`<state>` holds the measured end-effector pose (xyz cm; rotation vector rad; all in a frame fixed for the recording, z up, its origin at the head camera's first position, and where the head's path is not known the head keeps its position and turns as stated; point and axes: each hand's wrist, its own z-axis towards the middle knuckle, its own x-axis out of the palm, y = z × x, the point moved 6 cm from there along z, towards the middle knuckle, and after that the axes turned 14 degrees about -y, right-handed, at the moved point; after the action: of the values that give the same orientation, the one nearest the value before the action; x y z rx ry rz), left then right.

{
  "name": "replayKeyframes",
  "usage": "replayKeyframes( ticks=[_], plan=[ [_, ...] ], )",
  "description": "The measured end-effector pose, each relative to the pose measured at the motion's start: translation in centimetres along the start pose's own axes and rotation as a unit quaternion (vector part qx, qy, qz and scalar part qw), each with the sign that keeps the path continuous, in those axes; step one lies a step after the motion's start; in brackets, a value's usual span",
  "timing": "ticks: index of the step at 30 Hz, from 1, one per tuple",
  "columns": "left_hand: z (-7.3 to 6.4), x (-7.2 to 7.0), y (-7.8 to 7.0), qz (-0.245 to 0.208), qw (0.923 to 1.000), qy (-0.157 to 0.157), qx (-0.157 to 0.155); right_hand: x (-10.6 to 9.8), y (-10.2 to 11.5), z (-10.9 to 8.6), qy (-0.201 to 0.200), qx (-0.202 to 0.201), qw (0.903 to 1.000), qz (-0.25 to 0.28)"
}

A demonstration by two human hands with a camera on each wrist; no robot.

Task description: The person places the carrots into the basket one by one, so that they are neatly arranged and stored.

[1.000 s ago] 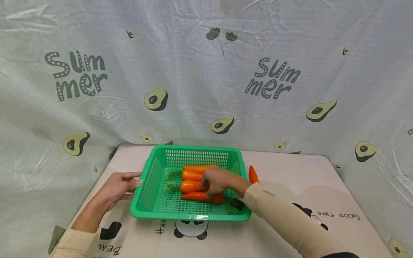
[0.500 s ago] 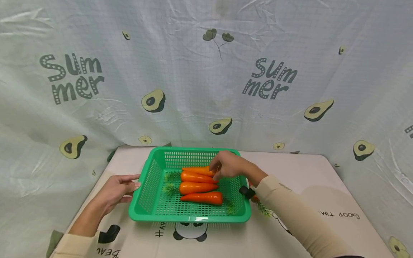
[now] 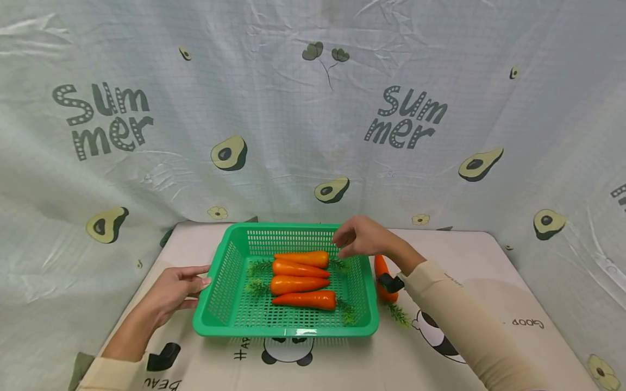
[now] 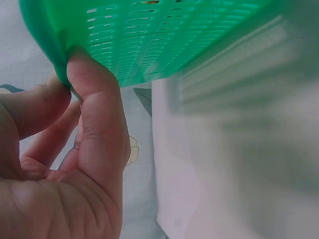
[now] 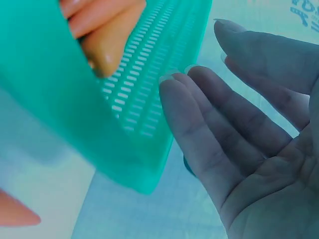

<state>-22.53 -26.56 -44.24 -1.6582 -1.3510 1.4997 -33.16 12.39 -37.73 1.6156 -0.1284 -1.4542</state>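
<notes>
A green plastic basket (image 3: pixel 244 330) holds several orange carrots with green tops, laid side by side; the front carrot (image 3: pixel 304 300) is the reddest. My left hand (image 3: pixel 172 293) pinches the basket's left rim between thumb and finger, as the left wrist view shows at the basket wall (image 4: pixel 124 50). Over the back right corner of the basket hovers my right hand (image 3: pixel 364 238), its fingers relaxed and holding nothing. It is nearest the rearmost carrot (image 3: pixel 318 258), whose green top lies just below. In the right wrist view the fingers are apart from the carrots.
Another carrot (image 3: pixel 381 265) lies on the table outside the basket's right wall, partly hidden behind the black wrist strap piece. The pale table (image 3: pixel 469 266) bears printed pandas and lettering. A white sheet (image 3: pixel 279 108) with avocado prints hangs behind it.
My right hand has let go of the carrots, risen and moved right and back, uncovering them and part of the carrot outside. The left hand still pinches the basket rim.
</notes>
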Motion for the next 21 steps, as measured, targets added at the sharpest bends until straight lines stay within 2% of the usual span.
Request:
replayKeyframes(
  ticks=[21],
  plan=[
    [0.1,0.1,0.1,0.005,1.0000,-0.001,-0.008,-4.2,-4.2,-2.4,-0.062,0.069,0.9957,-0.002]
  ],
)
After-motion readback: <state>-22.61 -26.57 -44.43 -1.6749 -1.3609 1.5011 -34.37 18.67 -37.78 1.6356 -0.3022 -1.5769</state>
